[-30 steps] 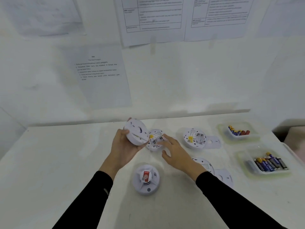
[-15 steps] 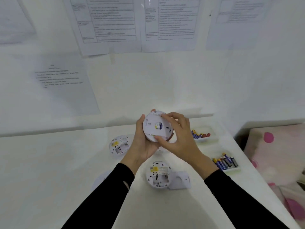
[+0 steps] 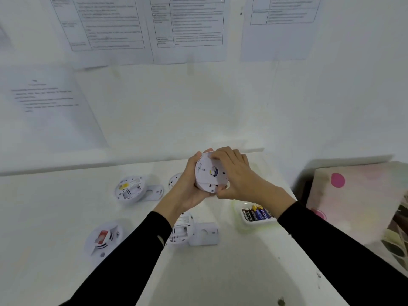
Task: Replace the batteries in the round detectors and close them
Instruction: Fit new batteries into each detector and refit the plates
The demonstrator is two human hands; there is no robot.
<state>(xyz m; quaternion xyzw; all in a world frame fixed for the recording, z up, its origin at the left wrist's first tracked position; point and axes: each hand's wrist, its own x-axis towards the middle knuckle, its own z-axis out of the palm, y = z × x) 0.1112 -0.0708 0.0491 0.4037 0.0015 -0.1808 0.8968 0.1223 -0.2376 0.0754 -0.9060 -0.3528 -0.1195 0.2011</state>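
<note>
A round white detector [image 3: 208,173] is held up above the table, its back plate facing me. My left hand [image 3: 187,188] cups it from the left and below. My right hand [image 3: 237,175] grips its right rim, fingers curled over the top edge. On the table [image 3: 220,272] lies an open detector [image 3: 129,191] with its cover plate [image 3: 154,192] beside it. Another open detector [image 3: 181,230] with a loose plate [image 3: 204,234] sits under my left forearm. A closed detector [image 3: 103,238] with a red sticker lies at the left. A tray of batteries [image 3: 257,214] is under my right wrist.
Another white detector [image 3: 175,182] peeks out behind my left hand. Printed sheets [image 3: 187,29] hang on the wall behind the table. A spotted cushion [image 3: 357,199] stands off the table's right edge.
My hands lifted the detector with its plate off the table and now clasp it from both sides. My right hand has slid further over its rim. The view swung to the right.
</note>
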